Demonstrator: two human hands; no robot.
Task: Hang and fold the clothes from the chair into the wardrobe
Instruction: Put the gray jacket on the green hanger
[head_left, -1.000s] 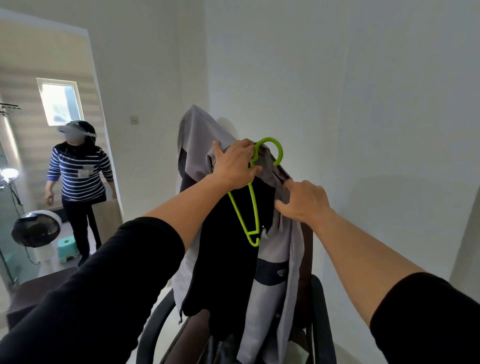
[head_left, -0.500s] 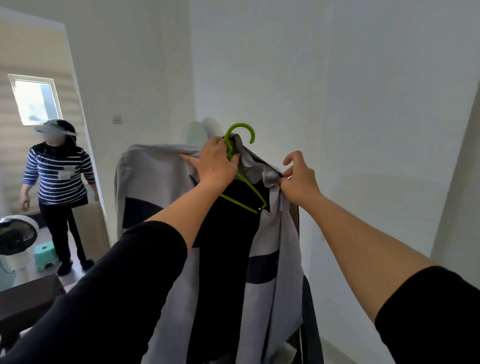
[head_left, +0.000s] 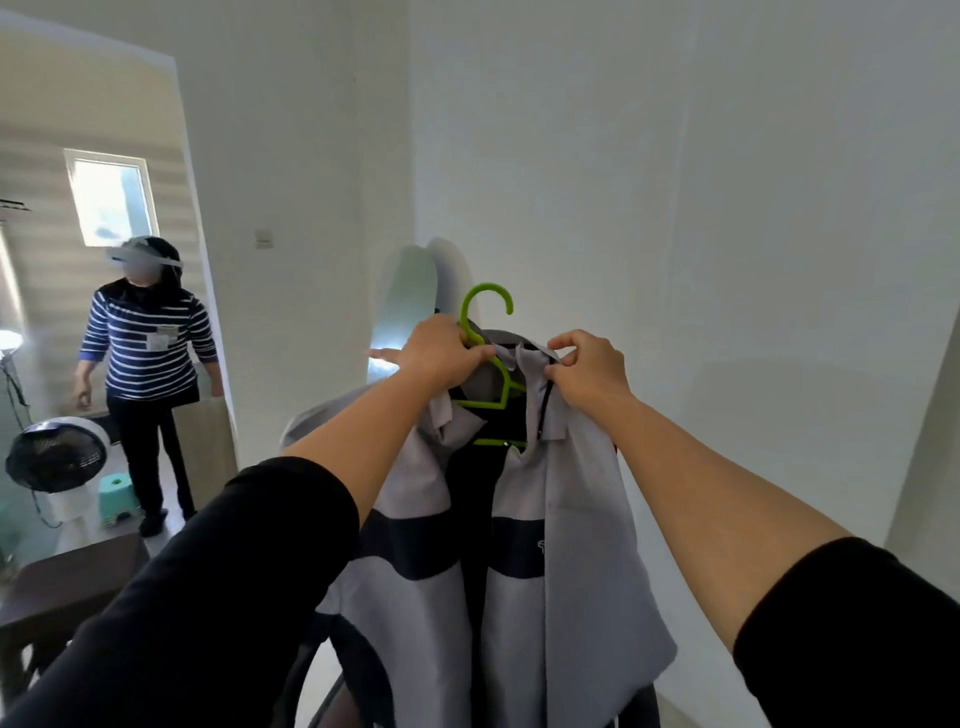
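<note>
Head view, single frame. Progress, as I judge it: early to middle of the first garment. The jacket (head_left: 519, 545) is threaded on the green hanger (head_left: 491, 358) and held up in the air in front of a white wall; no wardrobe is in view, so the carrying, the hanging and any folding are all left. Only a dark curved edge at the bottom of frame may be the chair; I cannot tell what clothes remain on it. Jacket: grey with a dark band across the chest and a dark lining, front open, hanging long and loose, collar bunched around the hanger's neck. Hanger: thin plastic, hook standing free above the collar. My left hand (head_left: 441, 353) is clenched round the hanger just under the hook; my right hand (head_left: 587, 371) pinches the collar at the right shoulder, apparently seating it.
</note>
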